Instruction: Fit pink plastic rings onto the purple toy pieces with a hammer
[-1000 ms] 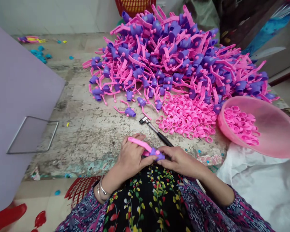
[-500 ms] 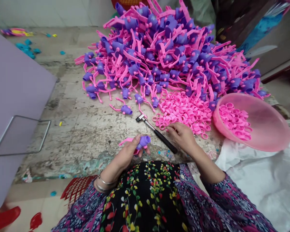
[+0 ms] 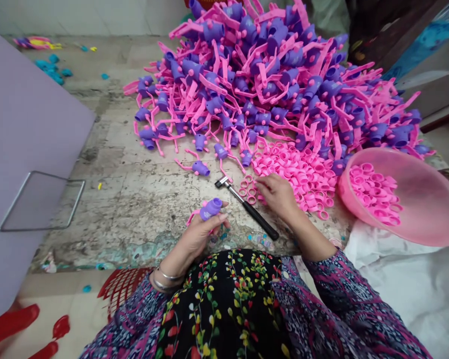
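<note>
My left hand (image 3: 200, 233) is closed round a purple plastic toy body (image 3: 210, 209) with pink arms, its open neck tilted up and to the right. My right hand (image 3: 279, 197) reaches to the left edge of a heap of pink plastic rings (image 3: 299, 174). Its fingers are curled together, and what lies between the fingertips is hidden. A few loose rings (image 3: 248, 189) lie just left of those fingertips. Between my hands rests a small hammer (image 3: 247, 207) with a black grip, its head pointing away from me.
A large pile of purple and pink toy bodies (image 3: 269, 75) covers the back. At right, a pink bowl (image 3: 430, 199) holding more rings leans on white cloth (image 3: 407, 284). A lilac panel (image 3: 30, 134) with a wire handle (image 3: 41, 229) stands at left. A red basket (image 3: 123, 294) sits below the worktop edge.
My left hand has turned the toy body so its neck points more upward. My right fingers have moved at the rings' edge, and several rings there lie apart. The whole view has shifted slightly.
</note>
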Demonstrator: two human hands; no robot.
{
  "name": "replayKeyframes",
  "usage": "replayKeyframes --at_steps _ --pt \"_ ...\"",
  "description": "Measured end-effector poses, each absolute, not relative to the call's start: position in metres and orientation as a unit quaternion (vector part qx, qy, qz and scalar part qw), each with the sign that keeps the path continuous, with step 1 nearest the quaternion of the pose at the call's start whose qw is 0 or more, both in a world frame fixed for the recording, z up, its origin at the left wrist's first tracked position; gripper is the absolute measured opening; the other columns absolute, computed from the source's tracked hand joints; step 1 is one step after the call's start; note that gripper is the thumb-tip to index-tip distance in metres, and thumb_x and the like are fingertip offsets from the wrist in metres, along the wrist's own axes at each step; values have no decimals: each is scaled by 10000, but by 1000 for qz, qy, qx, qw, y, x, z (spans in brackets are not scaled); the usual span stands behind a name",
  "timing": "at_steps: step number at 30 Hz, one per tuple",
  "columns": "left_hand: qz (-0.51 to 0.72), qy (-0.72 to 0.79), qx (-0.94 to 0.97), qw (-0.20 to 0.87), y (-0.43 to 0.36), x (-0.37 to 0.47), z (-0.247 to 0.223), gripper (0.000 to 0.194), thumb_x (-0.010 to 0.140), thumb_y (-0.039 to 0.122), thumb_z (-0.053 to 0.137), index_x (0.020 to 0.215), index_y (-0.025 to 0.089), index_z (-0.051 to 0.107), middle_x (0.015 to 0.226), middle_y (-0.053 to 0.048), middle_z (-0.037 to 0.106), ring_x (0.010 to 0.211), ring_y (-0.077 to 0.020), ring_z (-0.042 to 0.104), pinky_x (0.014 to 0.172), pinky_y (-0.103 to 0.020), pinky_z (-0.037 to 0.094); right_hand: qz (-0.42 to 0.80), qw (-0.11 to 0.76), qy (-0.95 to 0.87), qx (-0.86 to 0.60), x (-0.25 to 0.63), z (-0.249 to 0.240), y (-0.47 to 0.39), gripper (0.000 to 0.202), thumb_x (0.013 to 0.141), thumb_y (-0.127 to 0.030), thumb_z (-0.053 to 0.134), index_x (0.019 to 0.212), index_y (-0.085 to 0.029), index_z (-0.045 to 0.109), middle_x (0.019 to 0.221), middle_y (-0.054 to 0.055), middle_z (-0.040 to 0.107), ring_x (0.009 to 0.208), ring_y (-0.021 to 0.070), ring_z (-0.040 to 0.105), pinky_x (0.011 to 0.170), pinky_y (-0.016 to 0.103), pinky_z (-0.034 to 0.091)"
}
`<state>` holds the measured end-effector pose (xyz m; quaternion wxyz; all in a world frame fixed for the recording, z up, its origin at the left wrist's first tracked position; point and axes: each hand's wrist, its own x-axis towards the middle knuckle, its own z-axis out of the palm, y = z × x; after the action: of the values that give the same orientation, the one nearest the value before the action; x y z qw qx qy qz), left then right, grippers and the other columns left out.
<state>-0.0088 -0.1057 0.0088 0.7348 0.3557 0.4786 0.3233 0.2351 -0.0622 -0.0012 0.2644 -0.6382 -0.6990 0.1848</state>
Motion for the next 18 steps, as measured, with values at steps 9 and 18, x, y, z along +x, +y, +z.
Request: replayKeyframes --at_steps 9,18 --pt "396 493 327 703 -96 23 12 373 615 272 829 953 178 703 669 58 605 516 -47 427 500 -202 310 505 492 -422 -570 207 8 -89 289 740 -437 734 896 -201 673 769 -4 643 651 127 572 634 279 509" --pt "353 504 367 697 -108 20 4 252 651 299 822 848 168 734 805 6 708 757 -127 615 793 -270 468 513 460 -493 -532 181 4 -132 192 878 -377 639 973 -232 721 967 54 689 920 193 618 868 376 496"
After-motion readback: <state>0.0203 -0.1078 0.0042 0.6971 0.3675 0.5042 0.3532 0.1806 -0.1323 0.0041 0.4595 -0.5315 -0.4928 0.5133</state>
